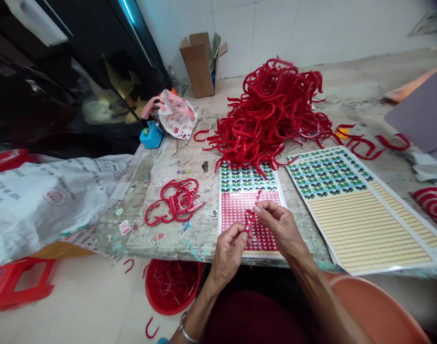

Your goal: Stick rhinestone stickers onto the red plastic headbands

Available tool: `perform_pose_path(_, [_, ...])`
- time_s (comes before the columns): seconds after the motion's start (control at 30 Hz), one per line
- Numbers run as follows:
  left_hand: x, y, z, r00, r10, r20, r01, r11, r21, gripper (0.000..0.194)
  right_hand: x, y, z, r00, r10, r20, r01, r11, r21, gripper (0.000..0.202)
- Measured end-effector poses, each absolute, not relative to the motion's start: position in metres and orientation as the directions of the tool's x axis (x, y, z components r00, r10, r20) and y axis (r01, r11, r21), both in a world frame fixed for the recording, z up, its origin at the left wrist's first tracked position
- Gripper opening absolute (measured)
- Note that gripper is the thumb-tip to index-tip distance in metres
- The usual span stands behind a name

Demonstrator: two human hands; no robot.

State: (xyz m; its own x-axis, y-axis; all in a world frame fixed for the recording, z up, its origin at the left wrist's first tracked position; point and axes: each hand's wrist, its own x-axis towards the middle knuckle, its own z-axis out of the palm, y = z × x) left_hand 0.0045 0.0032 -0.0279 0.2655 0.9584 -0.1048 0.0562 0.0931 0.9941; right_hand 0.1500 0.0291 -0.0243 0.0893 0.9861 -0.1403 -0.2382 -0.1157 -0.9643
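Both hands work over a sticker sheet (227,210) with a red patterned lower part and rows of green and blue stickers above. My left hand (228,251) is closed, thumb and fingers pinching a narrow red strip with white marks (249,220). Just above and to the right, my right hand (278,224) pinches the same strip near its upper part. Whether the strip is one piece or a sticker on a curved red piece, I cannot tell. A large heap of curved red strips (272,110) overlaps the sheet's far edge. To the left lies a small pile of red strips (180,203).
More sticker sheets (369,224) lie at right. Below the table's front edge stand a red bucket (200,286) of red strips and an orange tub (376,306). A cardboard box (199,71), patterned bag (179,117) and blue container (151,136) stand behind. A white sack (57,200) is at left.
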Motion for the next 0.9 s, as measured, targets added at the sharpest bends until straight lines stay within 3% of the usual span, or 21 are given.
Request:
perform_pose_path(0.3, [0.005,0.006,-0.031,0.232,0.971,-0.059,0.123,0.031,0.992,0.016,0.136,0.013,0.000,0.237,0.940,0.246,0.151,0.214,-0.965,0.011])
perform_pose_path(0.43, [0.007,0.008,-0.028,0.232,0.972,-0.045,0.115,0.018,0.993,0.017,0.135,0.006,0.007,0.244,0.911,0.331,0.235,0.276,-0.932,0.010])
perform_pose_path(0.67, [0.008,0.006,-0.027,0.231,0.971,-0.056,0.109,0.032,0.994,0.017,0.138,0.012,0.002,0.291,0.906,0.307,0.225,0.247,-0.942,0.008])
perform_pose_path(0.9, [0.008,0.001,-0.026,0.229,0.973,-0.030,0.088,0.010,0.996,0.017,0.142,0.028,-0.025,0.291,0.951,0.102,0.073,0.084,-0.994,0.018])
